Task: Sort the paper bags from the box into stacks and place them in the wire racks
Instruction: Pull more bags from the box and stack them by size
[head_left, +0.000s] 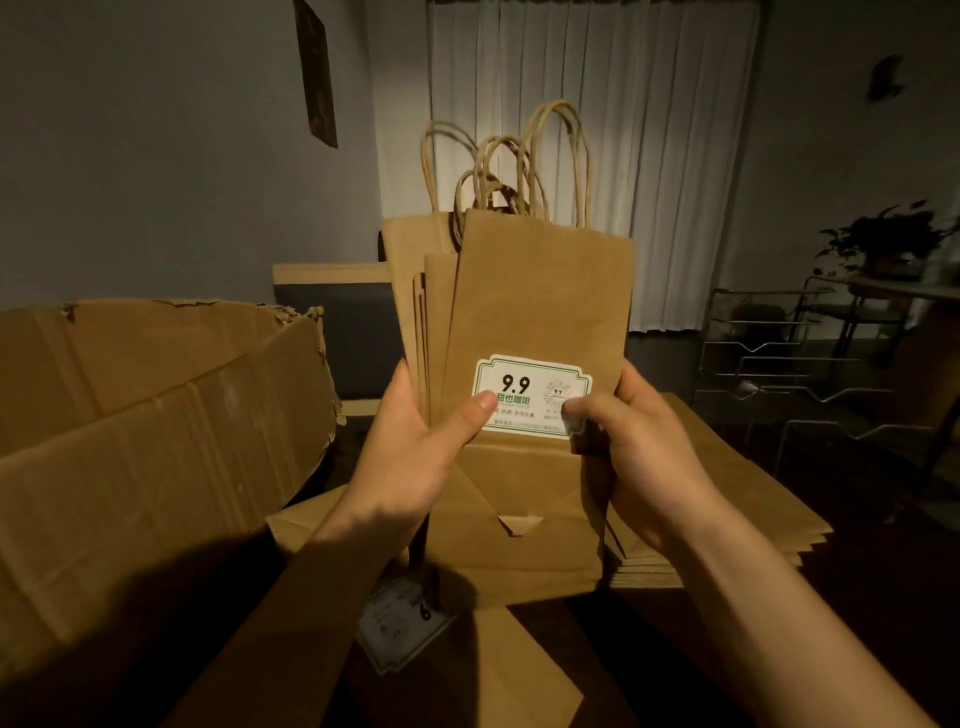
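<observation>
I hold a bundle of several flat brown paper bags (540, 306) upright in front of me, twisted paper handles pointing up. The front bag carries a white and green label (530, 384) printed 9.9. My left hand (421, 447) grips the bundle's left edge, thumb pressed on the label. My right hand (639, 452) grips the right edge, thumb on the label's lower right corner. A stack of flat bags (727, 499) lies on the table behind my right hand. Another labelled bag (415, 654) lies flat below the bundle. Wire racks (810, 374) stand at the right.
A large open cardboard box (156, 426) with torn flaps fills the left side. A potted plant (888, 239) sits on a small stand beyond the racks. White curtains (587, 104) hang at the back. The room is dim.
</observation>
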